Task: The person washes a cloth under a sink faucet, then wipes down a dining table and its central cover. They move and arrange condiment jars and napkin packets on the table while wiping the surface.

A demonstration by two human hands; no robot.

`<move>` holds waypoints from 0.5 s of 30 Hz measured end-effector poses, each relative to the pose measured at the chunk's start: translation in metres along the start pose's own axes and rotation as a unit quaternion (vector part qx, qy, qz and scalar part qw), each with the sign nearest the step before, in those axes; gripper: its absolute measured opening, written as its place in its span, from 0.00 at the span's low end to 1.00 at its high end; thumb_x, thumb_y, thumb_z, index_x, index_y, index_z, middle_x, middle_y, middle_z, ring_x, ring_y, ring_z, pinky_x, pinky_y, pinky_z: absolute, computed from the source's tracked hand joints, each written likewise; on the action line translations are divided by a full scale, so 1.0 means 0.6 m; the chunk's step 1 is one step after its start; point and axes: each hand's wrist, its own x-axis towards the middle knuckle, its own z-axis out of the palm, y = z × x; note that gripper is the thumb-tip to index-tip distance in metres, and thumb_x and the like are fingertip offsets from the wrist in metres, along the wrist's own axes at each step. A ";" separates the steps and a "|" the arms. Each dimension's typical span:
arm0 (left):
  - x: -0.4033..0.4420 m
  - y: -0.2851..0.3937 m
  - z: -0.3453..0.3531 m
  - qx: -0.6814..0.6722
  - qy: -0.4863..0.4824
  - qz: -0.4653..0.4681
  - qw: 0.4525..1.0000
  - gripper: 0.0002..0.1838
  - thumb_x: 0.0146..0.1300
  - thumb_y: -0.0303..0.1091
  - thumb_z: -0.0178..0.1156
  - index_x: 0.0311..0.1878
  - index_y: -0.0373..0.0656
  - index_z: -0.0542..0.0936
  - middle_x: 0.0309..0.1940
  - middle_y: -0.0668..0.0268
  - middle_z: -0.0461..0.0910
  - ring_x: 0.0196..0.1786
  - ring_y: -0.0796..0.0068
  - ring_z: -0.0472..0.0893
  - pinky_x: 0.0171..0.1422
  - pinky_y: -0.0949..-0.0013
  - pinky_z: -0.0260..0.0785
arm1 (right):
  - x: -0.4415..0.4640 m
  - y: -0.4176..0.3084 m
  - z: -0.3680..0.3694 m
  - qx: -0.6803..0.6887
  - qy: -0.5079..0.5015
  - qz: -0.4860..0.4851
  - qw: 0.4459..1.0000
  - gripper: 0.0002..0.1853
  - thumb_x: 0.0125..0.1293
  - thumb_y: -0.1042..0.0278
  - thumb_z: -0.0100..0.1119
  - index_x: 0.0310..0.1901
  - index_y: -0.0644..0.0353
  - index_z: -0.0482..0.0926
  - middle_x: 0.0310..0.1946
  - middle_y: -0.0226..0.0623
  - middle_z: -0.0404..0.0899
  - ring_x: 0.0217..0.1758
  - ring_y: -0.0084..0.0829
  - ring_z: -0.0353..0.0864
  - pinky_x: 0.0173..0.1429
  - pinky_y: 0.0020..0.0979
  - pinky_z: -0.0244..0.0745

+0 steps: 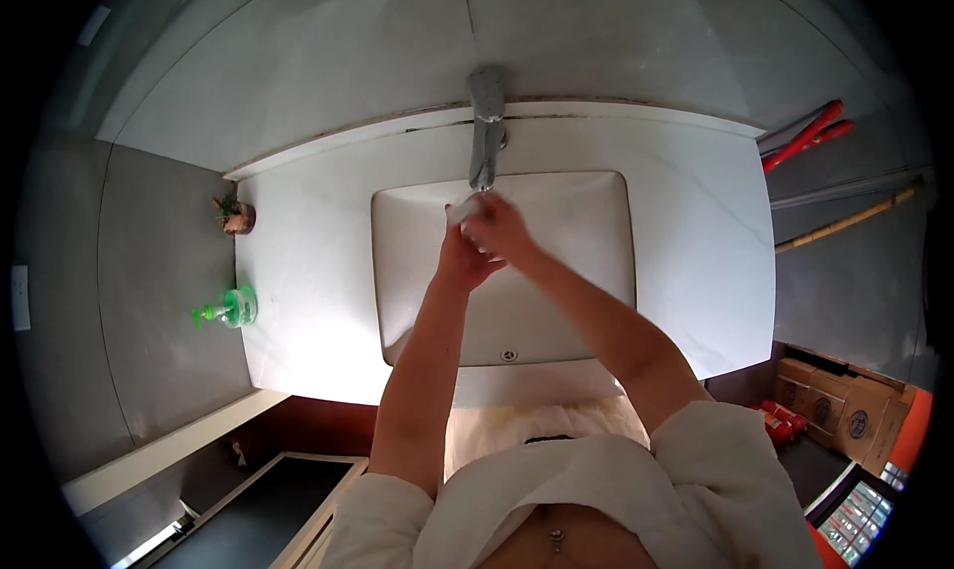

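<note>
Both hands meet below the grey faucet (pixel 486 142), over the white sink basin (pixel 556 271). A small whitish object (pixel 462 211) shows between them; its kind is hard to make out. My left hand (pixel 464 258) is wrapped around it from below, with the thumb sticking out to the right. From the upper right, my right hand (pixel 500 228) closes over the same object, its fingers curled and slightly blurred. The hands hide most of the object. Whether water runs from the spout I cannot tell.
A green-topped pump bottle (pixel 238 308) and a small potted plant (pixel 237 216) stand at the left edge of the white countertop (pixel 308 271). Red handles (pixel 810 137) and a bamboo-like stick (pixel 845 219) lean at right. Cardboard boxes (pixel 840 410) stand lower right.
</note>
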 end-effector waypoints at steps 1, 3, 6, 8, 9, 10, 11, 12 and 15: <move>0.029 -0.004 -0.079 -0.130 -0.297 -0.010 0.946 0.29 0.65 0.58 0.43 0.64 0.51 0.62 0.62 0.66 0.62 0.63 0.66 0.62 0.66 0.59 0.54 | -0.021 0.013 0.023 -0.150 0.031 -0.129 0.980 0.15 0.49 0.68 0.61 0.40 0.59 0.76 0.35 0.39 0.78 0.38 0.35 0.79 0.46 0.37 0.73; 0.009 0.004 -0.036 -0.058 -0.131 -0.003 0.990 0.27 0.66 0.57 0.43 0.59 0.48 0.64 0.60 0.65 0.65 0.61 0.64 0.65 0.65 0.59 0.56 | -0.062 -0.014 0.042 -0.139 -0.060 -0.170 0.974 0.15 0.46 0.64 0.63 0.36 0.58 0.76 0.32 0.40 0.75 0.40 0.40 0.77 0.49 0.39 0.70; -0.012 -0.006 0.008 0.011 0.076 0.028 0.997 0.24 0.67 0.54 0.41 0.56 0.46 0.67 0.57 0.63 0.67 0.59 0.63 0.68 0.64 0.60 0.59 | -0.055 -0.021 0.033 -0.250 -0.008 -0.159 0.955 0.12 0.47 0.60 0.62 0.32 0.56 0.76 0.31 0.39 0.74 0.35 0.40 0.77 0.47 0.38 0.70; -0.012 -0.015 0.030 0.006 0.138 0.066 0.988 0.21 0.68 0.50 0.40 0.56 0.47 0.68 0.56 0.64 0.69 0.58 0.65 0.69 0.63 0.61 0.60 | 0.012 0.027 0.035 -0.364 0.034 -0.118 0.923 0.15 0.51 0.52 0.59 0.35 0.53 0.76 0.31 0.36 0.74 0.33 0.41 0.78 0.42 0.41 0.73; -0.009 -0.018 0.037 0.002 0.167 0.084 0.982 0.20 0.69 0.48 0.39 0.57 0.48 0.68 0.56 0.65 0.69 0.58 0.66 0.70 0.63 0.61 0.61 | 0.042 0.024 0.022 -0.362 0.035 -0.119 0.924 0.15 0.51 0.52 0.59 0.35 0.53 0.76 0.31 0.36 0.74 0.33 0.41 0.78 0.42 0.41 0.73; -0.011 -0.020 0.038 -0.001 0.198 0.099 0.975 0.19 0.69 0.45 0.38 0.57 0.49 0.68 0.55 0.65 0.70 0.57 0.66 0.70 0.62 0.61 0.61 | 0.063 0.017 0.003 -0.363 0.060 -0.038 0.929 0.15 0.52 0.50 0.58 0.33 0.53 0.75 0.28 0.37 0.75 0.35 0.41 0.79 0.40 0.42 0.74; -0.012 -0.016 0.037 0.000 0.200 0.099 0.975 0.19 0.69 0.45 0.38 0.57 0.49 0.68 0.55 0.65 0.70 0.57 0.66 0.70 0.62 0.61 0.61 | 0.072 0.013 -0.006 -0.363 0.084 0.042 0.927 0.16 0.53 0.49 0.57 0.31 0.54 0.74 0.25 0.39 0.76 0.37 0.41 0.80 0.39 0.43 0.75; -0.010 -0.010 0.035 -0.053 0.130 0.102 0.985 0.20 0.69 0.46 0.38 0.57 0.48 0.69 0.55 0.64 0.71 0.57 0.65 0.70 0.63 0.60 0.61 | 0.065 0.003 -0.001 -0.363 0.084 0.042 0.927 0.16 0.53 0.49 0.57 0.31 0.54 0.74 0.25 0.39 0.76 0.37 0.41 0.80 0.39 0.43 0.75; -0.007 0.015 0.029 -0.088 0.097 0.092 0.987 0.22 0.69 0.50 0.37 0.55 0.46 0.69 0.52 0.62 0.72 0.57 0.62 0.70 0.65 0.57 0.60 | 0.004 0.004 0.035 -0.319 0.088 -0.024 0.943 0.16 0.55 0.51 0.58 0.36 0.53 0.72 0.41 0.43 0.74 0.38 0.45 0.79 0.40 0.42 0.75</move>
